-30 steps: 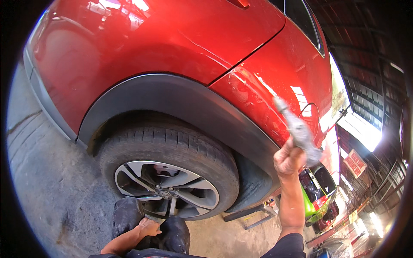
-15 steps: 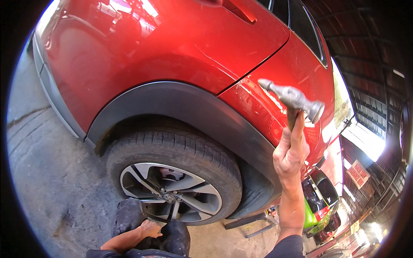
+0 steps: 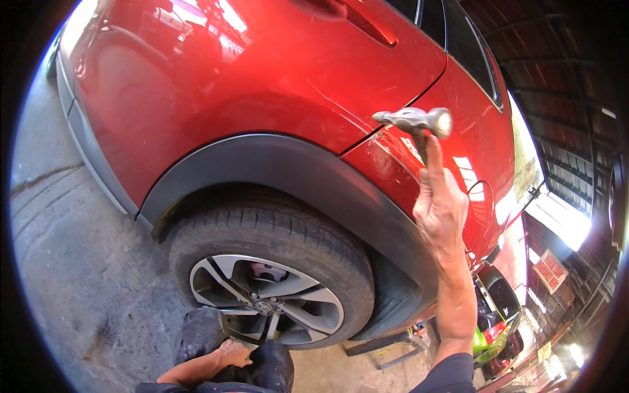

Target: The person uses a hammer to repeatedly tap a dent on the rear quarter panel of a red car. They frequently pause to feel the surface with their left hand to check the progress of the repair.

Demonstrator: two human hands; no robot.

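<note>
My right hand point(image 3: 442, 209) is closed around the handle of a body hammer point(image 3: 414, 120), its index finger stretched up along the handle. The grey metal head has a tapered end at the left and a round face at the right. In the view it overlaps the red car's rear side panel point(image 3: 314, 72), near a seam and a scuffed patch point(image 3: 386, 154) above the dark wheel-arch trim point(image 3: 282, 154); I cannot tell whether it touches. My left hand point(image 3: 234, 354) rests low by my knees with curled fingers and no tool showing.
Below the arch sits the rear wheel point(image 3: 265, 304), close in front of my knees point(image 3: 203, 331). A low stand-like frame point(image 3: 393, 350) is on the floor right of the wheel. Farther right are a green car point(image 3: 491, 334) and a red slatted panel point(image 3: 550, 270). Concrete floor point(image 3: 85, 275) lies left.
My right hand has tilted the hammer, and its head has moved left and slightly up, closer to the panel seam. The view has shifted slightly. My left hand stays by the knees.
</note>
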